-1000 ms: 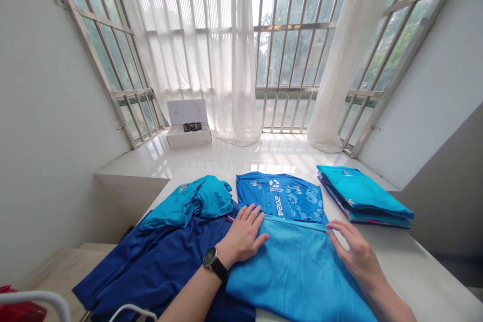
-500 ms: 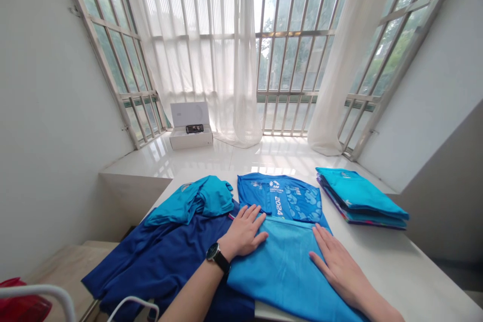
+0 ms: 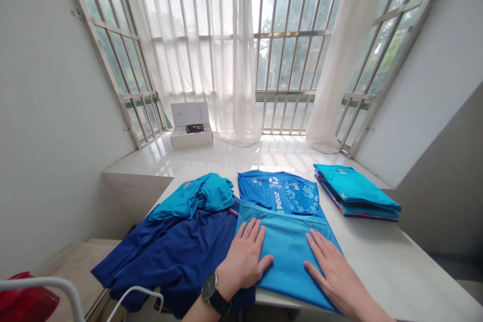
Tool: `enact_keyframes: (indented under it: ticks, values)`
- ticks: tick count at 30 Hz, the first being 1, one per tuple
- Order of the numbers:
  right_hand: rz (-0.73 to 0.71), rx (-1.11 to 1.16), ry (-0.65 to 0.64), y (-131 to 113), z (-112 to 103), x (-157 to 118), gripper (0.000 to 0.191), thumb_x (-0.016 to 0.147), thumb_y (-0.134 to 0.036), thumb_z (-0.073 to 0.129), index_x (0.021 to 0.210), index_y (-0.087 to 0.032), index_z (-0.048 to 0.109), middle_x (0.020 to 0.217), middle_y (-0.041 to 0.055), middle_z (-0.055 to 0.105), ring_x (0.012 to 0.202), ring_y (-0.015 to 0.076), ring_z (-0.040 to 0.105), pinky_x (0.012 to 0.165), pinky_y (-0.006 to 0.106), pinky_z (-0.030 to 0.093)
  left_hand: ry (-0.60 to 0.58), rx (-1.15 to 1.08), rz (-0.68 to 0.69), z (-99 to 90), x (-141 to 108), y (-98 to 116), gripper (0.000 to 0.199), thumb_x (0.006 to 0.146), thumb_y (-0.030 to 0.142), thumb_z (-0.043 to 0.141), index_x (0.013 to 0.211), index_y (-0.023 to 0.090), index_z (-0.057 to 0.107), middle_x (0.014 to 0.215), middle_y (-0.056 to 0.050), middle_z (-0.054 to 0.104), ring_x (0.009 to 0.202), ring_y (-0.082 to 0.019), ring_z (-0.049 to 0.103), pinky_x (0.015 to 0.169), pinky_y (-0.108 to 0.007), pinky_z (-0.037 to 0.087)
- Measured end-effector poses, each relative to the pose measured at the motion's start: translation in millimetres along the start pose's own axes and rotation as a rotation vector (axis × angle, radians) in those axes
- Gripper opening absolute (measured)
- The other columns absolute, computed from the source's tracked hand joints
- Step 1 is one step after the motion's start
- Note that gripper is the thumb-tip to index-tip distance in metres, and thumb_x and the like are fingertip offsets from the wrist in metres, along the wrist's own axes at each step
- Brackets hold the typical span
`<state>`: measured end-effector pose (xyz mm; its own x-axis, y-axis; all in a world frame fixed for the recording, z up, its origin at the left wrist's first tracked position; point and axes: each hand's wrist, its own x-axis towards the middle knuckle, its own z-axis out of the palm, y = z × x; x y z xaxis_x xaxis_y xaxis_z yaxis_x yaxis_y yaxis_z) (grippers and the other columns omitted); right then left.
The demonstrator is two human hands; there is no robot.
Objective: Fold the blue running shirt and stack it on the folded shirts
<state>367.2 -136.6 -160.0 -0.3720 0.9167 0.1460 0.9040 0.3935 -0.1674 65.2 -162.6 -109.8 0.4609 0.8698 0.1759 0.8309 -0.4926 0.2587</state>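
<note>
A blue T-shirt lies partly folded on the white table, its lighter blue lower part turned up over the body. Its printed top, with "2024" on it, shows at the far end. My left hand rests flat on the left side of the folded part, fingers stretched out; a black watch is on that wrist. On the right side of the same part my right hand lies flat, thumb apart. Left of the T-shirt sits a loose navy garment with a crumpled teal garment on top.
A stack of folded clothes, teal on top, lies at the right of the white table. A white box with its lid up stands on the windowsill, a dark device in it. White tubular rails and something red show at lower left.
Both hands have slid toward me over the folded part of the T-shirt, which lies flatter, its near edge drawn in. The view has shifted slightly.
</note>
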Motion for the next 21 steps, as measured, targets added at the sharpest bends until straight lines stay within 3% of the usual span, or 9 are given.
enact_keyframes:
  ticks: [9, 12, 16, 21]
  values:
    - [0.049, -0.007, -0.099, -7.3, -13.0, 3.7, 0.079, 0.096, -0.068, 0.035, 0.155, -0.017, 0.036, 0.162, 0.0081, 0.027, 0.149, 0.0315, 0.029, 0.123, 0.053, 0.026, -0.021, -0.023, 0.003, -2.0, 0.0, -4.2, 0.071, 0.101, 0.061, 0.035, 0.157, 0.017, 0.033, 0.164, -0.013, 0.027, 0.152, -0.031, 0.022, 0.123, -0.051, 0.022]
    - [0.011, 0.003, -0.036, -5.3, -13.9, -0.9, 0.076, 0.096, -0.066, 0.037, 0.154, -0.016, 0.040, 0.162, 0.0097, 0.029, 0.147, 0.0333, 0.033, 0.120, 0.053, 0.033, 0.006, 0.001, 0.020, -7.3, -4.1, 0.9, 0.067, 0.102, 0.058, 0.038, 0.155, 0.017, 0.036, 0.163, -0.013, 0.030, 0.151, -0.031, 0.024, 0.123, -0.051, 0.026]
    - [-0.100, 0.021, 0.120, 4.5, -6.7, -26.3, 0.067, 0.096, -0.056, 0.046, 0.154, -0.023, 0.041, 0.161, 0.0061, 0.033, 0.142, 0.0341, 0.042, 0.113, 0.048, 0.046, 0.069, 0.025, 0.085, -12.2, -28.5, 7.3, 0.062, 0.101, 0.049, 0.046, 0.157, 0.023, 0.033, 0.163, -0.008, 0.030, 0.151, -0.028, 0.025, 0.121, -0.047, 0.032]
    - [-0.237, -0.018, 0.119, 11.3, 3.0, -57.4, 0.087, 0.086, -0.050, 0.063, 0.160, -0.031, 0.021, 0.159, 0.0038, 0.033, 0.137, 0.0386, 0.048, 0.105, 0.053, 0.053, 0.066, 0.065, 0.149, 2.7, -57.6, 1.4, 0.079, 0.096, 0.061, 0.050, 0.159, 0.021, 0.027, 0.162, -0.012, 0.032, 0.147, -0.031, 0.036, 0.119, -0.045, 0.035]
